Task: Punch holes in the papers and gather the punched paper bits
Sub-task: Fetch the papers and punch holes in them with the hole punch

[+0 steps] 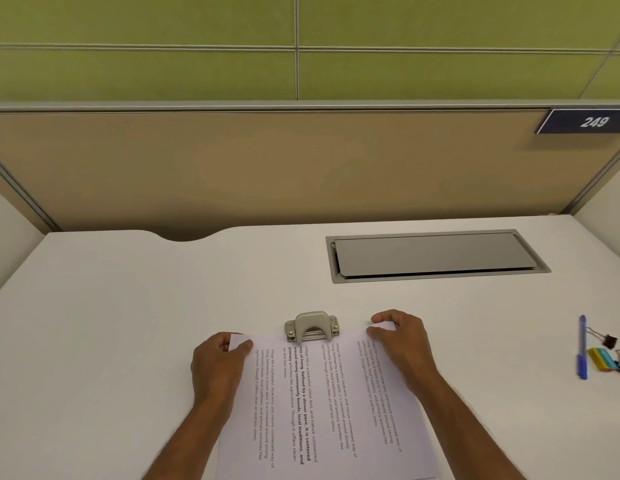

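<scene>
So: papers (322, 403) lie on the desk in front of us, text running sideways, far edge tucked into the slot of the punch (312, 325), which sits about midway along that edge. Left hand (216, 367) pinches the far left corner, thumb on top. Right hand (403, 344) pinches the far right corner the same way. Both grips are narrow and on paper only; no hand is on the punch lever.

Our read: we're at the align step, before the press. To do it well, we push the stack in until the edge bottoms out evenly, both corners equally deep, so the holes sit parallel to the edge. We can't tell from here how many sheets there are or whether they're squared, so check that first. Then one hand pins the paper flat near the punch while the other presses the lever straight down, otherwise the stack may skew. The bits will probably collect in the punch base; none are visible now.

Desk (128, 323) otherwise: pen (582, 348) and binder clip (608, 339) off to the right, well apart. Closed cable hatch (433, 254) further back.
</scene>
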A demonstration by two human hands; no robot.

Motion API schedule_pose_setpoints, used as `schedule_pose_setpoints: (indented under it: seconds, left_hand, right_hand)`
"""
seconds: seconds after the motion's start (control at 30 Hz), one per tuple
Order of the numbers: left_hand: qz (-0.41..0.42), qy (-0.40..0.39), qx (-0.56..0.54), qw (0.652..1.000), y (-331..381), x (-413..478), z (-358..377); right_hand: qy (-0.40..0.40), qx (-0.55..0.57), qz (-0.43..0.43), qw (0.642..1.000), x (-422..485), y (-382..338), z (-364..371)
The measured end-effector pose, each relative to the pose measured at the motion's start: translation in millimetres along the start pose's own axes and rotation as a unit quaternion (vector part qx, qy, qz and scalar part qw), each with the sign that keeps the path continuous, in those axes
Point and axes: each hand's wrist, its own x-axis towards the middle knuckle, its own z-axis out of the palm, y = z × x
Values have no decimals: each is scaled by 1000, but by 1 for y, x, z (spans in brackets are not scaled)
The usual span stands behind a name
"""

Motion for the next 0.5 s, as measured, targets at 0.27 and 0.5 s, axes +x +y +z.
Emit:
schedule_pose_setpoints:
  seconds: [0.27,0.5]
  left_hand:
    - [12,30,-2,999,1,-4,5]
    - [101,90,44,990,-6,-15,13]
  right_hand:
    - [7,-27,-14,1000,-1,0,0]
    - [27,-68,-48,996,-3,0,5]
